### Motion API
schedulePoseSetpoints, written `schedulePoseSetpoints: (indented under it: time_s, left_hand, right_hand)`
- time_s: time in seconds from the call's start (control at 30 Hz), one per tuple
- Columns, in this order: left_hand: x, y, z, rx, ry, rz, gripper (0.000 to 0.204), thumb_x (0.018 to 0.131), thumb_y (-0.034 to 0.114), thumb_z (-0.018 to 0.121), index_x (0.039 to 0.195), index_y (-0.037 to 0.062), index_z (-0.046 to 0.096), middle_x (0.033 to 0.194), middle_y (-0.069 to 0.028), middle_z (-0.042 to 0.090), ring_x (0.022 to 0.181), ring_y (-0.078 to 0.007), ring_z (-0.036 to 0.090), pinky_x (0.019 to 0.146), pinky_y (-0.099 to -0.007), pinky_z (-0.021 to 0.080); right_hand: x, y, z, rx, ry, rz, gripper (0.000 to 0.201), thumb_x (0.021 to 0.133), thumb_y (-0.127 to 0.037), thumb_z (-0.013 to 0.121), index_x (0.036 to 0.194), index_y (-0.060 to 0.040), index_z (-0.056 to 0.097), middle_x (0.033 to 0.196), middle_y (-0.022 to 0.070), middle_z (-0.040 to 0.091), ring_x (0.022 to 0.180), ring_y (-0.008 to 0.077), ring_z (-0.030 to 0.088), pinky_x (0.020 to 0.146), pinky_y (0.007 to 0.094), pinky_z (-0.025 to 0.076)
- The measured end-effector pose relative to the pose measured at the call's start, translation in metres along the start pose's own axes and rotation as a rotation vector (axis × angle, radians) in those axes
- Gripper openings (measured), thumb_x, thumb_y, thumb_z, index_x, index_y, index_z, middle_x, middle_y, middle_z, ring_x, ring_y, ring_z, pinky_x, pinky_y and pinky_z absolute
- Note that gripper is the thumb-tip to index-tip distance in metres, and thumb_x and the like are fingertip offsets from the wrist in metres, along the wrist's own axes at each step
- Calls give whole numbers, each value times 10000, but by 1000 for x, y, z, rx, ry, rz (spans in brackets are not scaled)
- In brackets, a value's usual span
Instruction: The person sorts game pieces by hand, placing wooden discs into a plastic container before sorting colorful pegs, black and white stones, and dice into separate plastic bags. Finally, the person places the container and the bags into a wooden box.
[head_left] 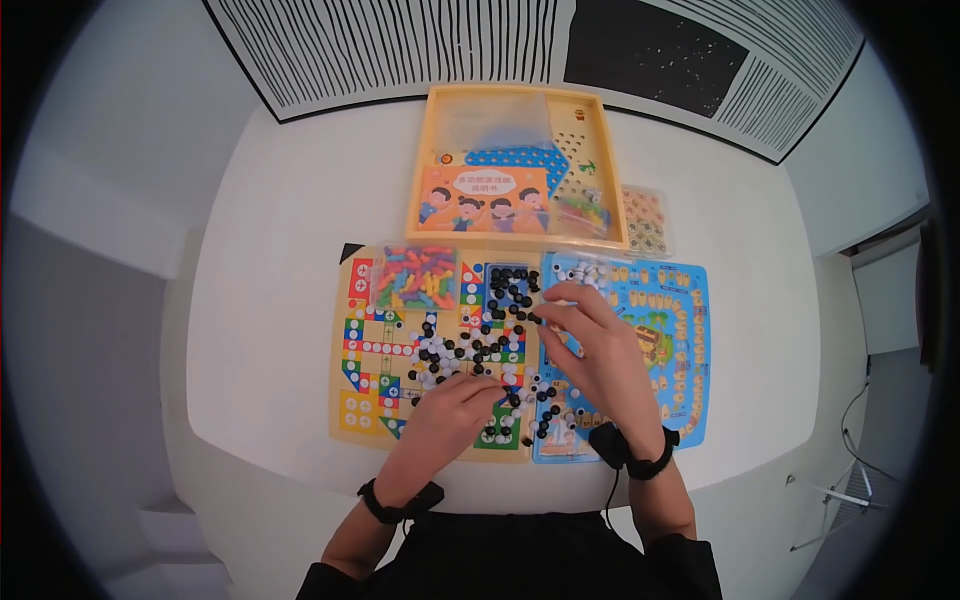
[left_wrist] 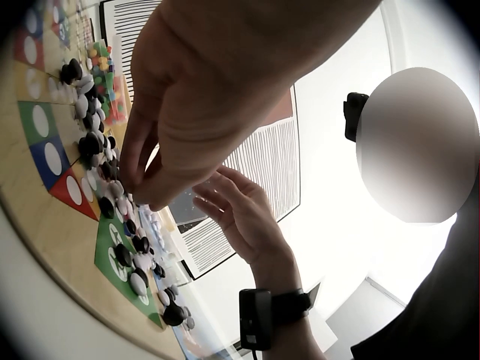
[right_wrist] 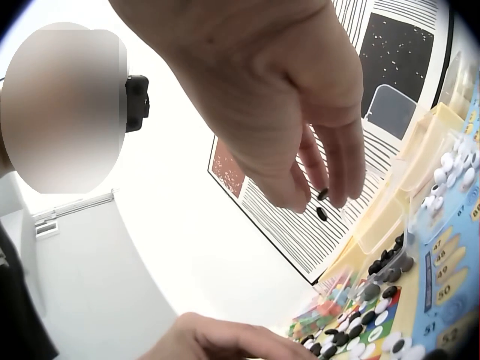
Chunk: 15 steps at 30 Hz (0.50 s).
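My right hand (head_left: 605,365) is above the right side of a small clear box holding black pieces (head_left: 512,288). In the right wrist view its thumb and fingers are apart; one black piece (right_wrist: 322,193) is at the fingertips and another (right_wrist: 322,214) hangs in the air just below. My left hand (head_left: 447,415) reaches down to loose black and white pieces (head_left: 455,350) on the game board (head_left: 350,425). Its thumb and fingertips come together among them in the left wrist view; whether they pinch a piece is hidden. White pieces (head_left: 588,270) fill another clear box.
A clear box of colourful pegs (head_left: 415,278) stands on the board's upper left. Behind is a wooden tray (head_left: 420,150) with a booklet (head_left: 480,200) and bagged parts. A blue board (head_left: 690,350) lies at the right, with more loose pieces near its left edge.
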<state>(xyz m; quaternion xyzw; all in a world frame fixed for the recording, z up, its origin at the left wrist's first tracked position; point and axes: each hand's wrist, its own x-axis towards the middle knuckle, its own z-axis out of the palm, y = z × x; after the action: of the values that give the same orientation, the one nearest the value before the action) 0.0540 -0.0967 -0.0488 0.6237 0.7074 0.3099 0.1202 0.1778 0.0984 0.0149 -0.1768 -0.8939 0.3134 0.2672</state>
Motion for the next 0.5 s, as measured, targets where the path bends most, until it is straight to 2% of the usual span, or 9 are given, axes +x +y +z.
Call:
schedulePoseSetpoints:
  time_s: [0.07,0.13,0.2,0.3,0.4,0.5]
  left_hand:
    - [4,0,-4,-62,113,-35,221,831,24,765,1052,21,746,1070,-89,740,955,-268,711,817,-359,599]
    - [11,-2,-11,-75,145,-45,205,851,33,766,1056,31,748,1058,-88,741,936,-272,716,801,-364,601]
    - [22,-3,-18,-94,177,-59,189,871,42,767,1060,41,750,1047,-87,742,917,-276,721,784,-370,603]
    - [47,-6,-29,-61,243,-39,192,859,35,800,1047,42,763,1029,-76,760,869,-247,743,749,-339,606]
    - [70,-7,-34,-81,229,-37,214,856,62,820,1062,48,765,1034,-80,762,841,-238,745,740,-331,600]
    - [81,-8,-32,-84,254,6,241,857,87,829,1085,51,760,1037,-86,762,812,-222,742,725,-317,593]
  right_hand:
    - [-1,2,3,-6,-19,-3,249,846,-48,797,1076,-23,706,1138,96,665,862,297,711,743,396,587]
    - [-11,7,4,-10,-48,-7,269,843,-61,807,1090,-28,704,1142,100,664,886,294,712,760,398,589]
    - [-37,15,1,-61,-253,72,298,814,-105,851,1080,-53,726,1102,88,685,948,320,709,792,394,585]
    - [-70,22,7,-96,-330,128,295,800,-105,849,1047,-33,706,1060,93,651,974,303,680,794,400,586]
    - [-83,18,17,-87,-269,238,272,789,-98,847,1008,-32,700,996,91,631,940,301,671,776,401,582]
    - [-87,17,26,-176,-201,184,234,799,-88,830,982,-28,698,967,91,621,916,294,671,761,398,581]
